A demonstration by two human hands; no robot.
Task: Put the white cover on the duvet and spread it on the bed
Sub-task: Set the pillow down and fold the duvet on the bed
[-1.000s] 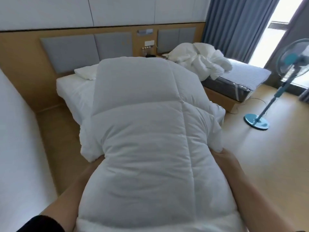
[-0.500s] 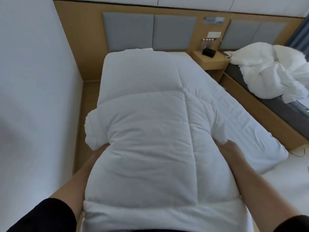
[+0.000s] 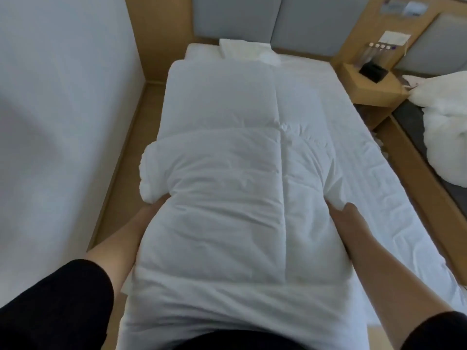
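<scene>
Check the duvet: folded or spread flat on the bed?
Folded. The duvet is a thick, narrow bundle with a rolled edge, carried between the left hand and right hand above the bed.

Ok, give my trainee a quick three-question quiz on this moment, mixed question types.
1. True or false: the folded duvet is carried in both arms above the bed.
2. Which item lies at the head of the bed? A) pillow B) laptop C) towel stack
3. Fill in: the right hand touches the duvet's ____ edge.

Key:
1. True; the left hand is mostly hidden beneath the duvet, the right hand holds its side.
2. A, the pillow lies by the headboard.
3. Right.
</scene>
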